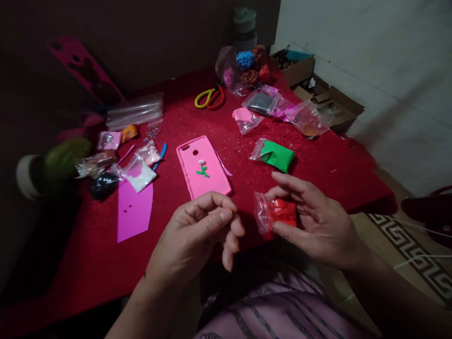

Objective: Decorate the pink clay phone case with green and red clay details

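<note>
My right hand (318, 221) holds a small clear bag of red clay (278, 213) just over the near edge of the red table (106, 263), fingers and thumb closed on it. My left hand (201, 230) hovers beside it, thumb and forefinger pinched together; whether anything sits between them I cannot make out. Beyond both hands a pink phone case (203, 165) lies flat, with a small green stem and pale flower stuck on it. A bag of green clay (277, 155) lies to its right.
Several clay bags lie about: pink (245, 117), black (261, 102), white (139, 174). Yellow and red scissors (211, 98) are at the back. A pink foam sheet (134, 209) and blue tool (160, 155) lie left. Cardboard boxes (318, 96) stand right of the table.
</note>
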`<state>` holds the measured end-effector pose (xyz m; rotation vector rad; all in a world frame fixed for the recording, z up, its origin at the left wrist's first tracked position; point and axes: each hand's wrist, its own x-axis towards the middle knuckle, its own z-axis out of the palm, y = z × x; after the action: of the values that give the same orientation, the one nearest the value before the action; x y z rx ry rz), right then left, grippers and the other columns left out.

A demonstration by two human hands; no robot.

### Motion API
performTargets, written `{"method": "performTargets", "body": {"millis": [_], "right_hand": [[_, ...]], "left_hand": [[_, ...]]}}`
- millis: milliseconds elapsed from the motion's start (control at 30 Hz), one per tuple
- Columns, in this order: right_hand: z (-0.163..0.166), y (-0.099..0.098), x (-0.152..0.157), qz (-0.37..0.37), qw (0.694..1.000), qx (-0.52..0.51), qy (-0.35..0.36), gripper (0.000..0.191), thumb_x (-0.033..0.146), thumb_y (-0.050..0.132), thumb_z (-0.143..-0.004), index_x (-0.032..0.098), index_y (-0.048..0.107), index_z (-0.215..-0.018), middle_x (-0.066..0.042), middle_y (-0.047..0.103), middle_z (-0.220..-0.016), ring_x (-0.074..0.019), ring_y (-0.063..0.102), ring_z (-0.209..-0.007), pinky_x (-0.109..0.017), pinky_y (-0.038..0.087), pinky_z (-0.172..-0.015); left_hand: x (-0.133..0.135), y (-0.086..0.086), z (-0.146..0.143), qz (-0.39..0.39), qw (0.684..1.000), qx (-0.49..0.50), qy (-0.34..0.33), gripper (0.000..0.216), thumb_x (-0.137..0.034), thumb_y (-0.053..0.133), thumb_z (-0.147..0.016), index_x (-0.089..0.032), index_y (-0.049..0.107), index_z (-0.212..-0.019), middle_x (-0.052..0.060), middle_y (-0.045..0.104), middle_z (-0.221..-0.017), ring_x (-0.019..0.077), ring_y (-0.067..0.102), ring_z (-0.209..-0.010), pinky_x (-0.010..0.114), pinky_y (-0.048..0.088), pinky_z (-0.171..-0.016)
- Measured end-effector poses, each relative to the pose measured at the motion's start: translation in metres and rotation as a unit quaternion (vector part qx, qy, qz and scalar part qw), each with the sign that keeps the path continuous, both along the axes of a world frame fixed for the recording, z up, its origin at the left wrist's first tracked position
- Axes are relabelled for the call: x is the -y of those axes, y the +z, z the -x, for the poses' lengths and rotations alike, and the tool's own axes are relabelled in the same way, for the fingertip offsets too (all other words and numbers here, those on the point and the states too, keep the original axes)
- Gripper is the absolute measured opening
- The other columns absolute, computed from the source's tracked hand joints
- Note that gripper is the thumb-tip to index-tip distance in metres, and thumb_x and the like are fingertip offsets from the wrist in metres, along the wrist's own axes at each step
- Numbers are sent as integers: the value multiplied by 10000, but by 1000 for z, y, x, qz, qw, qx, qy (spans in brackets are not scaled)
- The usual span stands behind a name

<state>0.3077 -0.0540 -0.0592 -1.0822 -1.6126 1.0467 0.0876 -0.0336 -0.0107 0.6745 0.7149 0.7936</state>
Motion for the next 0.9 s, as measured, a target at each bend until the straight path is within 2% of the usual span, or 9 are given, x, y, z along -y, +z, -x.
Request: {"method": "performTargets", "body": {"millis": [233,467,900], "right_hand": [[2,-1,2,-11,1000,14,-21,669,190,676,-830,352,412,-1423,-50,651,-1149,-216,698,-1008,-380,596,-881],[3,0,0,-11,999,33,-28,664,213,679,-829,352,417,-1423,-45,656,-1119,-212,706,-967,-365,596,-874],[0,-4,1,-23,998,54,-28,628,265,688,-832,367,455,-1406,-43,666,-1165,-256,691,-1043,-422,579,-942]], "left_hand": [[-2,-5,6,28,997,75,1,163,-71,508,-924,-90,666,-960,96,713,-800,146,678,-575,223,589,-478],[-1,-5,8,26,997,77,13,171,-55,501,-921,-87,665,-957,94,714,-797,141,675,-577,215,586,-469],[-2,-4,9,31,996,81,31,127,-91,566,-908,-107,687,-942,83,721,-779,133,664,-504,174,550,-415]]}}
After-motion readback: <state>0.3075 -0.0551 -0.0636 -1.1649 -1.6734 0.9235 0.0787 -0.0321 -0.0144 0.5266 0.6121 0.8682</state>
